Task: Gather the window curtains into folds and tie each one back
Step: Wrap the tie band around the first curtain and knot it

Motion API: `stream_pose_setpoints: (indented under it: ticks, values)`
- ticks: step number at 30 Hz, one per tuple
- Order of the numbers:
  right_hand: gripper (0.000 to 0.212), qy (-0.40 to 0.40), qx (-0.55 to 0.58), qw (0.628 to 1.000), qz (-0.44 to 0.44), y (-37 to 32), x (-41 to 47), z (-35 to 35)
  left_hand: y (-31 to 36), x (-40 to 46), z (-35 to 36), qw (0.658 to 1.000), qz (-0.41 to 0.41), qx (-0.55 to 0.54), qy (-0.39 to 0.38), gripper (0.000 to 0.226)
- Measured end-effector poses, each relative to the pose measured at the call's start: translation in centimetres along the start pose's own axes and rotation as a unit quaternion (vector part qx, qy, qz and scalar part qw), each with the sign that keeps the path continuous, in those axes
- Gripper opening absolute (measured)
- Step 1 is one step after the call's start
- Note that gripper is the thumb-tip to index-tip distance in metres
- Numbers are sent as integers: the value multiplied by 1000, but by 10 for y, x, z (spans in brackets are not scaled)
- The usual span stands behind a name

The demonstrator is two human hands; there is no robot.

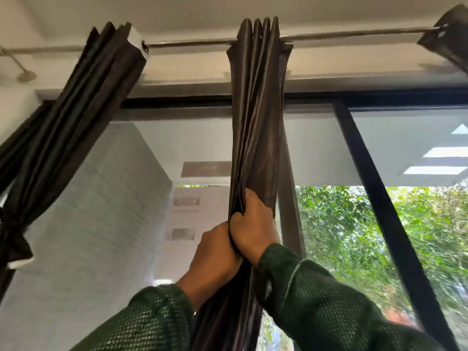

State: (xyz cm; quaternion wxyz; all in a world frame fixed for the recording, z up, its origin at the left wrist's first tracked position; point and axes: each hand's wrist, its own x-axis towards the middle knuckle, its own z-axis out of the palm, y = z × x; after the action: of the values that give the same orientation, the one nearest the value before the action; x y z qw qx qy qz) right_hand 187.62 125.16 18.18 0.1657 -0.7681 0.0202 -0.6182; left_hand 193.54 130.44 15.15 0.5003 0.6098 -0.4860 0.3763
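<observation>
Both hands grasp the middle curtain (255, 117), which hangs from the rod (354, 36) with its long axis vertical: the right hand (253, 224) clenches the gathered folds just above the left hand (215, 252), the two touching. One curtain (83, 117) near the rod's left end already appears tied, so the bundle overhead seems next for tying.

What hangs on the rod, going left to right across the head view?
Tied-back curtain → middle curtain, gathered into folds and gripped by both the left hand and right hand → third curtain's corner at the right edge.
</observation>
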Motion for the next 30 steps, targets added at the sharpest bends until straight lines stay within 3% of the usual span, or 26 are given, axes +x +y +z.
stream_pose_setpoints:
  ticks: [2, 5, 15, 21, 25, 28, 30]
  values:
    - [38, -2, 13, 999, 36, 21, -11, -17, 9, -8, 21, 999, -34, -11, -3, 9]
    - [25, -23, 21, 995, 91, 56, -34, -41, 21, -27, 55, 996, -84, -37, -8, 19]
    - [29, -126, 43, 966, 223, 139, -137, -59, 39, -113, 113, 987, -159, -5, -27, 39]
    - [26, -167, 20, 943, 289, 156, -204, -58, 33, -181, 130, 971, -235, -13, -37, 34]
    - [27, -177, -3, 939, 296, 159, -244, -63, 36, -223, 140, 968, -252, -12, -13, 37]
    - [32, -143, -25, 946, 290, 158, -267, -69, 41, -241, 138, 973, -228, -19, 2, 21]
    - [37, -128, -46, 949, 284, 157, -273, -77, 43, -250, 134, 981, -194, -3, 16, 24]
